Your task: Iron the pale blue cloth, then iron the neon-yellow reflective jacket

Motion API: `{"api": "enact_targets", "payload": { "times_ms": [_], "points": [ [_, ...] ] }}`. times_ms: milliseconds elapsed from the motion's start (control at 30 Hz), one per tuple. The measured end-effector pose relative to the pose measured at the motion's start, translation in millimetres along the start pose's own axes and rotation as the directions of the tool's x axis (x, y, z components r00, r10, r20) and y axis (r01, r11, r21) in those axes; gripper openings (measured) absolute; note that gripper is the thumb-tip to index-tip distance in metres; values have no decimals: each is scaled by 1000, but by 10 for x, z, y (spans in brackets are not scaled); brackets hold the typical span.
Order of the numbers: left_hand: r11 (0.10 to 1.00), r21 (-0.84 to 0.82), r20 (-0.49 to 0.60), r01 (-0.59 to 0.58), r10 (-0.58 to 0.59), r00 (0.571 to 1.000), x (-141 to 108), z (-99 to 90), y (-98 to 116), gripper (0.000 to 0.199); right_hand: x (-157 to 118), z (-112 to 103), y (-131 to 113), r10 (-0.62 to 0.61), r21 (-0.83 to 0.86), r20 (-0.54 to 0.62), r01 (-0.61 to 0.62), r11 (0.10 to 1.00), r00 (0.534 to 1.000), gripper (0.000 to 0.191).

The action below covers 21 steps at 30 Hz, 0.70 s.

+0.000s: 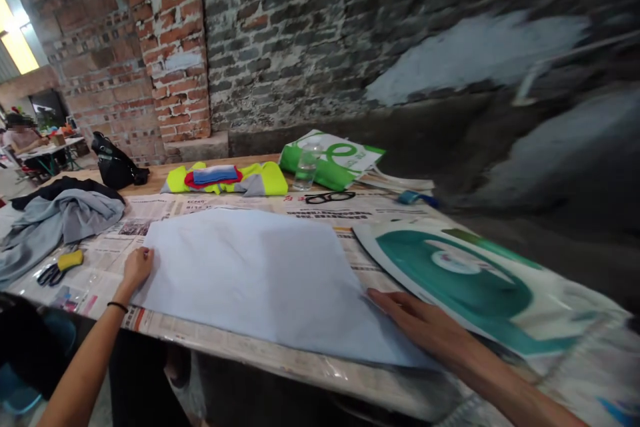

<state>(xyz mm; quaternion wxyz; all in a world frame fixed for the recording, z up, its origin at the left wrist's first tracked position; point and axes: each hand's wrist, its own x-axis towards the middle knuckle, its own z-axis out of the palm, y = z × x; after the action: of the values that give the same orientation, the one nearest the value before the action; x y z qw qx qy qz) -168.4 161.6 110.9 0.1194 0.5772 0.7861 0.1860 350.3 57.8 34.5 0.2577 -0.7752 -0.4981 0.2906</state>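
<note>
A pale blue-white cloth (240, 267) lies spread over the newspaper-covered table. At its left edge, my left hand (138, 268) is closed with fingers curled on the cloth's border; a dark band circles the wrist. My right hand (405, 313) rests at the cloth's right edge, fingers stretched out and held together, palm turned toward the cloth. Whether its thumb pinches the fabric is hidden.
Scissors and a yellow item (70, 260) lie left, near grey clothing (65, 217). Behind are a black bag (117, 163), neon garment (265, 179), glass (306, 170), eyeglasses (330, 197) and green-white bag (330, 160). A teal-printed bag (450, 273) lies right. A person (25, 140) sits far left.
</note>
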Motion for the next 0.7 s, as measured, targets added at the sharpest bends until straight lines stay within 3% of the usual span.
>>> {"api": "enact_targets", "payload": {
  "times_ms": [100, 233, 367, 500, 700],
  "points": [
    [999, -18, 56, 34, -33, 998, 136, -9, 32, 33, -16, -33, -11, 24, 145, 28, -28, 989, 999, 36],
    [992, -91, 130, 87, -75, 989, 188, -107, 51, 36, -72, -33, -88, 16, 180, 15, -19, 983, 1000, 30],
    [975, -204, 176, 83, -46, 983, 245, -189, 139, 45, -206, -80, -356, -61, 22, 2, 61, 998, 998, 28],
    [952, -300, 183, 61, -5, 983, 392, -187, 258, 39, -242, -99, -540, -52, -212, -77, 35, 977, 996, 31],
    [944, -291, 170, 154, -107, 980, 587, -35, 410, 31, 97, -19, -563, -70, -255, -106, 41, 966, 992, 39]
  ]
}}
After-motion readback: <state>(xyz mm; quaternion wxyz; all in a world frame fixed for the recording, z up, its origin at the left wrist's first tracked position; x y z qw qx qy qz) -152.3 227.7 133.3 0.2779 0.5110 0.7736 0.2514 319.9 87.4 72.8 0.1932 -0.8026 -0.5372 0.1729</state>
